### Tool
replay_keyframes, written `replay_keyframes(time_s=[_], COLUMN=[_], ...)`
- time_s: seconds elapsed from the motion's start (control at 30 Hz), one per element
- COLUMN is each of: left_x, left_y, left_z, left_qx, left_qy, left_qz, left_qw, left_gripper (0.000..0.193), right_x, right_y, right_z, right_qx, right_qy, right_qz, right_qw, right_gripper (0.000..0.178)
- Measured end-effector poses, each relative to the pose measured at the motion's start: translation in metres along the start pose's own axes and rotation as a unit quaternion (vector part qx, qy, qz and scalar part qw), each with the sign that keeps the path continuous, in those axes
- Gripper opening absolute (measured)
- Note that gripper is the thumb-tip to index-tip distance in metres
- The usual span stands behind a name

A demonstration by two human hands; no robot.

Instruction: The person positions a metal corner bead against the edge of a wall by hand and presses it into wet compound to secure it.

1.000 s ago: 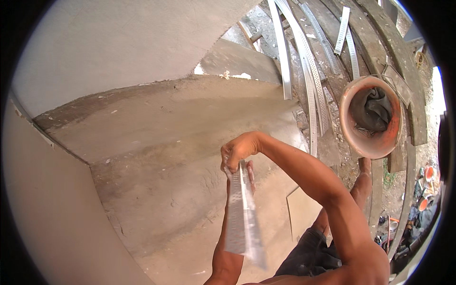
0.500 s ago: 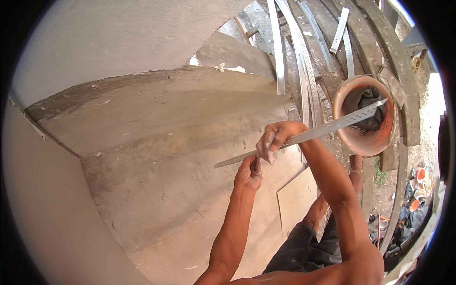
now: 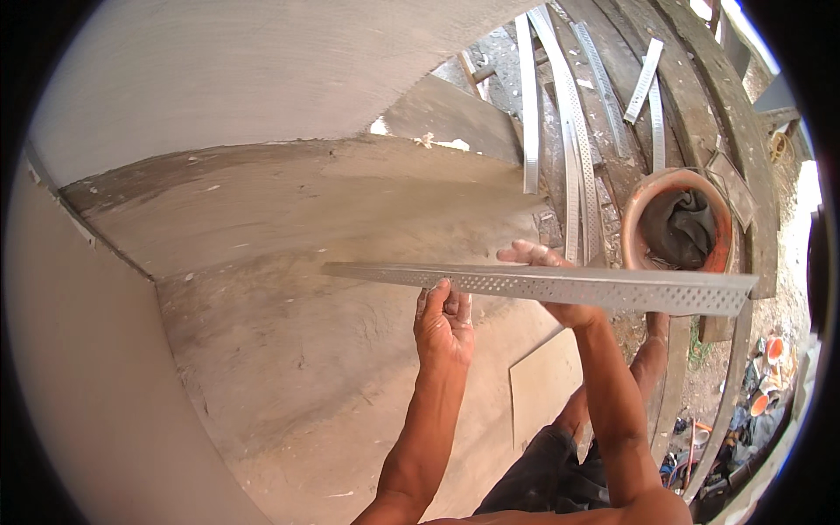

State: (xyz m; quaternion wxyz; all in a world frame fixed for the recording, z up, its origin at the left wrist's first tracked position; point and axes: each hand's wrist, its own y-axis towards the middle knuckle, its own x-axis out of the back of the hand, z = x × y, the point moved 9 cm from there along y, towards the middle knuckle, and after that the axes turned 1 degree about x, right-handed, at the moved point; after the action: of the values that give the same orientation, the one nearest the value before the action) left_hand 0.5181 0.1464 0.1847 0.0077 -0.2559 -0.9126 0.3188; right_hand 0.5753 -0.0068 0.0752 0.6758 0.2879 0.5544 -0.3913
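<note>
- Left hand (image 3: 446, 328), thumb up, is pinching the strip (image 3: 612, 287).
- Right hand (image 3: 572, 313) is extending fingers behind it; its grip cannot be told.
- Strip is running left to right, overlapping the bucket (image 3: 632, 229).

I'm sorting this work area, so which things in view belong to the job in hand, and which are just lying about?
In hand:
perforated metal strip, pinched by the left hand, with the right hand partly hidden behind it

Apparently just lying about:
other metal strips on the planks, though possibly related
round orange container with dark cloth inside
pale flat board
</note>
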Motion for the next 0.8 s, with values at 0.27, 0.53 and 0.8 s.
replay_keyframes(time_s=[0.27, 0.53, 0.8], left_x=[-0.039, -0.076, -0.019], left_y=[-0.034, -0.045, -0.057], left_z=[-0.073, -0.148, -0.167], left_qx=[-0.117, -0.213, -0.205], left_qy=[0.017, 0.058, 0.193], left_qz=[0.048, 0.125, 0.107], left_qw=[0.992, 0.967, 0.954], left_gripper=[0.019, 0.027, 0.065], right_x=[-0.105, -0.203, -0.278], right_y=[0.038, 0.075, 0.135], right_z=[0.016, 0.053, 0.094], right_qx=[0.137, 0.328, 0.33], right_qy=[-0.112, -0.114, -0.029], right_qz=[0.003, 0.056, 0.096], right_qw=[0.984, 0.936, 0.939], right_gripper=[0.066, 0.046, 0.044])
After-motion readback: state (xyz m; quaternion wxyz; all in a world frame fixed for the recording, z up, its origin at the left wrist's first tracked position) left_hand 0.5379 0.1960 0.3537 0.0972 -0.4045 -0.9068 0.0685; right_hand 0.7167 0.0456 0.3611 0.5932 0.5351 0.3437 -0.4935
